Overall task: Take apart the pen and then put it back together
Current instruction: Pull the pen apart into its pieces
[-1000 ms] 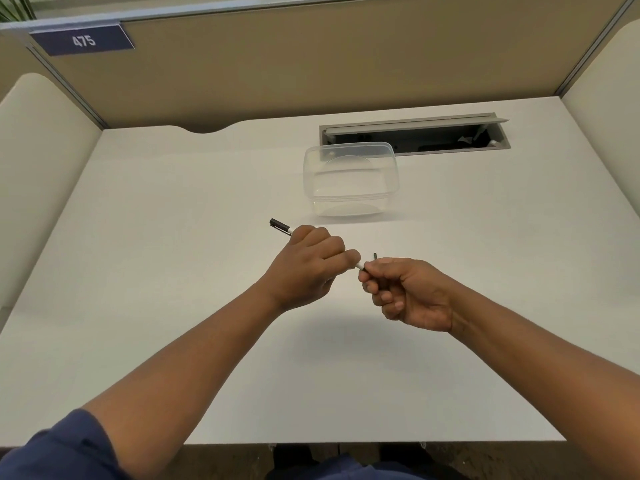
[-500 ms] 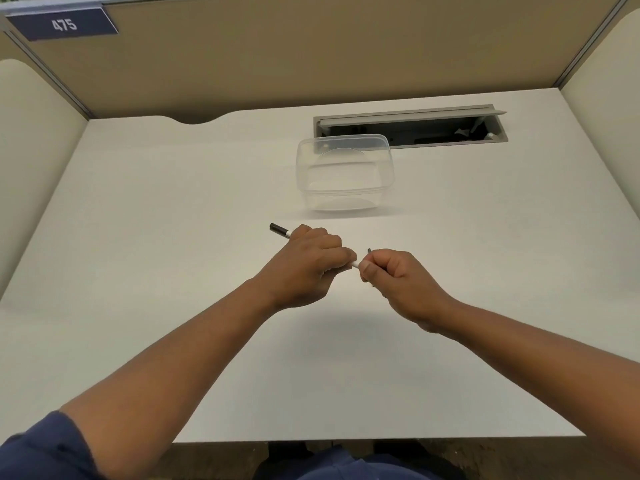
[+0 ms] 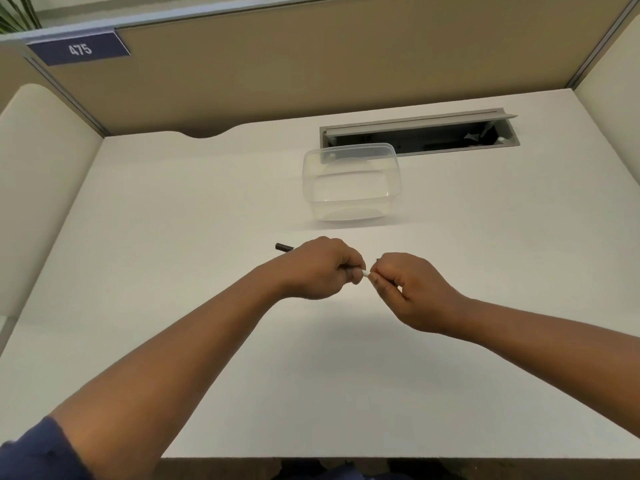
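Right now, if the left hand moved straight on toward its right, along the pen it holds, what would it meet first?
Most likely the right hand, whose fingertips pinch the pen just beyond the left hand; only a short white stretch separates them.

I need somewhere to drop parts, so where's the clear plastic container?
The clear plastic container sits on the desk just beyond both hands, slightly right of centre, touching nothing, before the cable tray.

My left hand [image 3: 320, 268] is fisted around the pen [image 3: 284, 247], dark end poking out left. My right hand [image 3: 407, 289] pinches the white end at my left fist. Both above the white desk [image 3: 173, 237]; clear plastic container [image 3: 351, 181] sits behind, well apart.
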`<state>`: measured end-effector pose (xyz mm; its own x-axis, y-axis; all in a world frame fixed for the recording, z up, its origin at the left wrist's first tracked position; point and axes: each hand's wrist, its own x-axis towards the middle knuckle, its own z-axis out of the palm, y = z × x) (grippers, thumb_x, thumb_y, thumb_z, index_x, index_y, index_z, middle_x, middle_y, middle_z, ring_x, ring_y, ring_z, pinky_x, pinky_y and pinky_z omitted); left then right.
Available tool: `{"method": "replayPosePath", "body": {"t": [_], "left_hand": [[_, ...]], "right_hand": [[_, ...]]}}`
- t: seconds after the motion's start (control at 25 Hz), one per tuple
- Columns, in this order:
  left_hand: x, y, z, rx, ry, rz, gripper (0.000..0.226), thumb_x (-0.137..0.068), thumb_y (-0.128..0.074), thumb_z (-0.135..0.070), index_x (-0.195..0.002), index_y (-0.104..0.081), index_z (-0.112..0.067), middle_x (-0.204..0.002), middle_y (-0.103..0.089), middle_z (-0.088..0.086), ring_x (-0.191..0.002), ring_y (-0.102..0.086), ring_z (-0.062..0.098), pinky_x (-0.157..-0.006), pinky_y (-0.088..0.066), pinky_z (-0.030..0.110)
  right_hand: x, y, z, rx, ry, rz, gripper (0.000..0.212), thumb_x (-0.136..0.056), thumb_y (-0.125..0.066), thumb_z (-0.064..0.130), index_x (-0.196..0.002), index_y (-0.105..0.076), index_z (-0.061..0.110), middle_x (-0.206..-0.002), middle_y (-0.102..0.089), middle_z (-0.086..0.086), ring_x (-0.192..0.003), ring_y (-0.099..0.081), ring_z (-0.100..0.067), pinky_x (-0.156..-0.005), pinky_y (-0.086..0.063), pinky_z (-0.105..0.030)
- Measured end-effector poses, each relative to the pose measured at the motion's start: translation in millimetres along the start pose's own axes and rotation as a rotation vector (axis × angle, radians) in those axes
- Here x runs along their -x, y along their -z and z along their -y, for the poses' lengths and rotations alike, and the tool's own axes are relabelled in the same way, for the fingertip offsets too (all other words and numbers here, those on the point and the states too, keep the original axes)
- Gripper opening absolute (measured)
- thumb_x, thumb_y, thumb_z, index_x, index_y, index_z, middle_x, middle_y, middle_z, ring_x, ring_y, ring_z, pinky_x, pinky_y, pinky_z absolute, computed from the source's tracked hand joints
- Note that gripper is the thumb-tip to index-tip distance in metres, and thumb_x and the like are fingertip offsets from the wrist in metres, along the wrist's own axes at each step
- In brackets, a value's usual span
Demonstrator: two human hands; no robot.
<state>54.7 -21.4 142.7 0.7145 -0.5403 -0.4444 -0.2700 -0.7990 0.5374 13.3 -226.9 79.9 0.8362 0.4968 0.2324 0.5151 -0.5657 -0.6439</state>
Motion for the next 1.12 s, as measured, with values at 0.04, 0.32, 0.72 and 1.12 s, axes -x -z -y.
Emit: {"method": "replayPosePath", "body": {"t": [0.04,0.32,0.72,1.12], "left_hand": [[-0.2,1.2,-0.5,-0.009,0.023,0.056,0.020,-0.101,-0.052,-0.029,-0.090,-0.069,-0.029,-0.089,-0.065,-0.015,-0.087,-0.058,0.010,-0.069,-0.046,0.029],[0.3,-6.9,11.8,-0.026,-0.016,-0.069,0.022,-0.103,-0.048,-0.034,-0.097,-0.068,-0.027,-0.092,-0.066,-0.006,-0.092,-0.058,0.019,-0.082,-0.051,0.039],[14.3,-32.2,13.9,-0.227,-0.228,-0.368,0.030,-0.099,-0.041,-0.041,-0.095,-0.068,-0.028,-0.074,-0.054,-0.010,-0.075,-0.050,0.018,-0.080,-0.040,0.040],[16.0,-43.6,17.5,-0.245,-0.261,-0.428,0.026,-0.093,-0.050,-0.043,-0.084,-0.068,-0.026,-0.063,-0.047,-0.013,-0.064,-0.047,0.012,-0.065,-0.040,0.032]], "right_hand": [[0.4,-3.3,-0.1,0.052,0.053,0.015,0.030,-0.099,-0.043,0.026,-0.073,-0.050,0.012,-0.065,-0.044,0.004,-0.061,-0.036,-0.016,-0.057,-0.030,-0.028],[-3.1,5.1,0.5,-0.131,-0.288,0.082,0.029,-0.103,-0.048,0.031,-0.081,-0.061,0.018,-0.071,-0.060,-0.003,-0.063,-0.049,-0.014,-0.060,-0.043,-0.032],[-6.2,11.0,30.0,-1.038,-0.884,0.219,0.029,-0.100,-0.048,0.022,-0.084,-0.066,0.007,-0.066,-0.053,-0.005,-0.054,-0.038,-0.015,-0.048,-0.028,-0.025],[2.0,9.5,35.3,-1.015,-0.939,0.299,0.029,-0.100,-0.047,0.026,-0.077,-0.060,0.013,-0.065,-0.050,-0.003,-0.053,-0.034,-0.013,-0.048,-0.022,-0.025]]}}
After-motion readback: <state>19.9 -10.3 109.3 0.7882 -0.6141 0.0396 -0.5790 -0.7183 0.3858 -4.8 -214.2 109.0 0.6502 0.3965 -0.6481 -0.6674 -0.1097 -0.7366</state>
